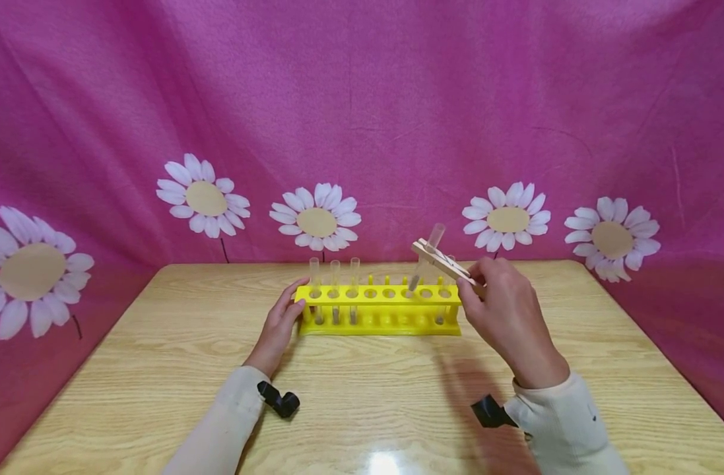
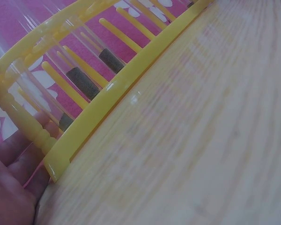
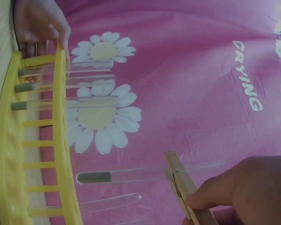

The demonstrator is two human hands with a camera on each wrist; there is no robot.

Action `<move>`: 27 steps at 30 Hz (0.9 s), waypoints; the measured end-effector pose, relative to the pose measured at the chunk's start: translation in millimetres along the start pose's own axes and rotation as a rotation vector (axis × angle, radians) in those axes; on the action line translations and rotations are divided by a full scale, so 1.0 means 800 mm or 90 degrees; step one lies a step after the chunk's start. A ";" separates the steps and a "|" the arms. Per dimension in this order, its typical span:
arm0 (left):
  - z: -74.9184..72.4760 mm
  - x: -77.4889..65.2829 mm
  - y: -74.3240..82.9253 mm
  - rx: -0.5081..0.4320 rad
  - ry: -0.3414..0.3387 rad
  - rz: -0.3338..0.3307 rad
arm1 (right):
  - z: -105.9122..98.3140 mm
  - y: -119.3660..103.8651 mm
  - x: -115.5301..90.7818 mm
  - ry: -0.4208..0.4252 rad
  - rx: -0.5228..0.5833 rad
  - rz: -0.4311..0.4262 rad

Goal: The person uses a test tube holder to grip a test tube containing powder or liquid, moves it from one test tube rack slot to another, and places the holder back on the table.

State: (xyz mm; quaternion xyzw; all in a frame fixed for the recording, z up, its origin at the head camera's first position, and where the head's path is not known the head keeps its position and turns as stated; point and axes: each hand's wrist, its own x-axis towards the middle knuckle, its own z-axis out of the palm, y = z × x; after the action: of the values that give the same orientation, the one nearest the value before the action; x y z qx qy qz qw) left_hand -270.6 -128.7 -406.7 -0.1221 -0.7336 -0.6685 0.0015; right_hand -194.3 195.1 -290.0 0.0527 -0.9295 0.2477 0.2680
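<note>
A yellow test tube rack (image 1: pixel 378 328) stands on the table, with my left hand (image 1: pixel 278 326) gripping its left end, thumb in front and fingers behind. My right hand (image 1: pixel 504 297) pinches a wooden test tube clamp (image 3: pixel 177 173) by its near end. The clamp's jaws hold a clear test tube (image 3: pixel 131 176) by its upper part, with dark grey matter in its rounded bottom. Tilted in the head view, this tube has its lower end close over the rack's top plate. Three tubes (image 2: pixel 82 82) with dark grey contents stand in the rack's left holes.
Another test tube (image 1: pixel 441 313) stands at the rack's right end. Yellow pegs (image 2: pixel 126 35) line the rack's back. Behind the wooden table (image 1: pixel 189 369) hangs a pink cloth (image 1: pixel 385 132) with white daisies. Each sleeve cuff carries a black mount (image 1: pixel 278 400).
</note>
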 end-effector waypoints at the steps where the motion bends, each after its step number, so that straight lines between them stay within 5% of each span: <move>1: 0.000 0.000 0.000 -0.001 0.000 -0.001 | 0.001 0.000 0.000 -0.005 0.007 0.000; 12: -0.003 0.017 -0.037 0.013 0.021 0.012 | 0.019 0.003 0.001 -0.073 -0.002 0.041; 17: -0.002 0.016 -0.033 0.009 0.017 0.006 | 0.028 0.005 0.003 -0.109 -0.013 0.060; 24: 0.002 0.002 0.000 0.022 0.001 -0.002 | 0.044 0.011 0.002 -0.118 -0.034 0.039; 27: 0.000 0.005 -0.006 0.018 0.005 -0.003 | 0.048 0.013 0.002 -0.118 -0.040 0.029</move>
State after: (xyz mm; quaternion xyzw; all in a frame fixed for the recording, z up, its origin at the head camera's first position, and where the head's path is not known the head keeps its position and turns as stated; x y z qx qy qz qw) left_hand -275.3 -128.4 -410.7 -0.1178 -0.7433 -0.6585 0.0041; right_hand -216.1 185.3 -322.1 0.0459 -0.9586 0.2186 0.1765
